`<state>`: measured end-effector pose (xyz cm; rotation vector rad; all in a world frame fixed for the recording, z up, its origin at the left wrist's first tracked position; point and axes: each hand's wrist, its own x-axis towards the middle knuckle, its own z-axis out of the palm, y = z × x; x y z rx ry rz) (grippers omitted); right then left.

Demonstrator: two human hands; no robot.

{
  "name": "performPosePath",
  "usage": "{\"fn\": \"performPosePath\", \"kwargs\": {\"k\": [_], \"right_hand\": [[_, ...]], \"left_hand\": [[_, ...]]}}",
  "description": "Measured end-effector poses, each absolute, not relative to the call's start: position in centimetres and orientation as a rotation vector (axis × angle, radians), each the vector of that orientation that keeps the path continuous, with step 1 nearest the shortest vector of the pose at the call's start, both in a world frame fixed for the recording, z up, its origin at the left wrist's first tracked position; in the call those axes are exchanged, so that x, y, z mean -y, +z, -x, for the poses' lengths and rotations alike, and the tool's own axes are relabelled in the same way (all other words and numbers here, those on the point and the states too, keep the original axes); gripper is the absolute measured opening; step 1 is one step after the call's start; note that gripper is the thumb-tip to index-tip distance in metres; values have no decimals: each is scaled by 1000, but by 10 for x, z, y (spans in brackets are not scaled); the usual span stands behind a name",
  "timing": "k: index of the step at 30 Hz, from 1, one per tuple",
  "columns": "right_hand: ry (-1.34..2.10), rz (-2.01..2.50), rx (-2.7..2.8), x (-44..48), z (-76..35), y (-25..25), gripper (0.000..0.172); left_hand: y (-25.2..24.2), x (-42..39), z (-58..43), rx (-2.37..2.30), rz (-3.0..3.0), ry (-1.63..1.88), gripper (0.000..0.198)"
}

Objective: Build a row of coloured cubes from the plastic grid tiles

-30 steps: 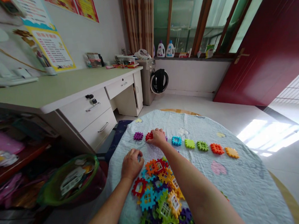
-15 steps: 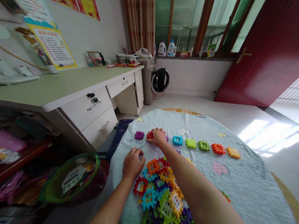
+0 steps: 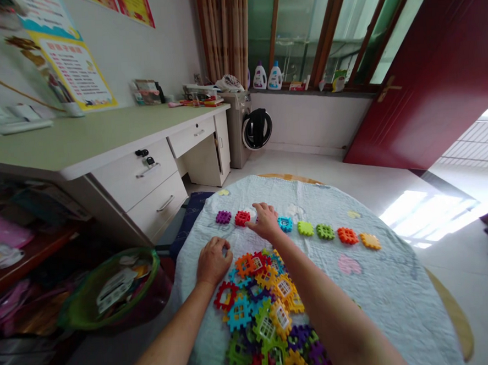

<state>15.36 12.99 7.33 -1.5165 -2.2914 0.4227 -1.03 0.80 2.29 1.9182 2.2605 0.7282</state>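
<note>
Red, four-sided, notched plastic block (image 3: 242,218) lies flat toward the far-left edge of the round, pale-blue cloth-covered table (image 3: 400,305). Right hand (image 3: 266,222) just beside it, thumb and fingers apart. Left hand (image 3: 213,260) curled near the table's left edge; cannot tell whether it holds anything. Heap of multicoloured plastic blocks (image 3: 262,311) toward near edge. Yellow-orange, four-sided plastic block (image 3: 370,241) toward right edge.

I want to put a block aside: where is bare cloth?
Widest: the cloth right of the right forearm, nearer than the orange block and yellow block. A narrower strip lies between the block row and the cloth's far edge. Crowded: between right and left forearm, where the pile lies, and at the right hand, between the red block and blue block.
</note>
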Motion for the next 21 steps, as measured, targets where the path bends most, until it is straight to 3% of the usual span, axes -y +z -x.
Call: {"fn": "performPosePath", "kwargs": {"k": [5, 13, 21], "right_hand": [[364, 1479, 2170, -94, -241, 67, 50], [158, 1789, 2034, -28, -408, 10, 38], [-20, 1927, 2002, -2, -426, -2, 36]], "left_hand": [[21, -8, 12, -2277, -1968, 718, 10], [19, -9, 11, -2290, -1995, 701, 12], [20, -11, 14, -2275, -1946, 697, 15]]}}
